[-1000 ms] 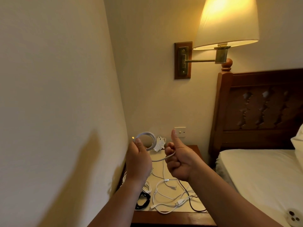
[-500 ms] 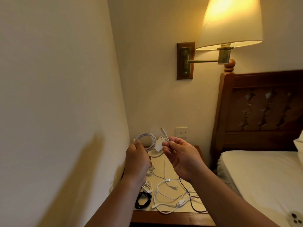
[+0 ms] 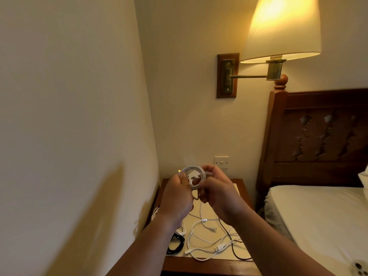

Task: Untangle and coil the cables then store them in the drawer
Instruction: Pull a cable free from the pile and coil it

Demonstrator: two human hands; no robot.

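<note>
Left hand point(image 3: 176, 198): grip is clamping the left side of the white round-coiled cable point(image 3: 193, 168), fingers curling round its loops.
Right hand point(image 3: 221, 194): grip is pinching the right side of the same coil, fingers curling inward.
Held coil: is hanging in the air between both hands, above the back of the worktop, one small bright-tipped end sticking out at its upper left.
Brown wooden bedside worktop point(image 3: 203, 264): is carrying a pale rectangular mat point(image 3: 211, 214) and the other cables, below the hands.
Loose white cables point(image 3: 219, 247): are sprawling tangled across the mat, connectors showing.
Thin dark cable point(image 3: 233, 250): is trailing down the mat's right side to its front edge.
Black coiled cable point(image 3: 176, 245): is lying at the front left, just beside a white bundled cable point(image 3: 182, 231).
Surroundings: a cream-shaded wall lamp point(image 3: 282, 28) is glowing above; a white wall switch point(image 3: 221, 162) is sitting behind the hands; a carved dark wooden headboard point(image 3: 318, 136) and white-sheeted bed point(image 3: 318, 216) are standing to the right.
</note>
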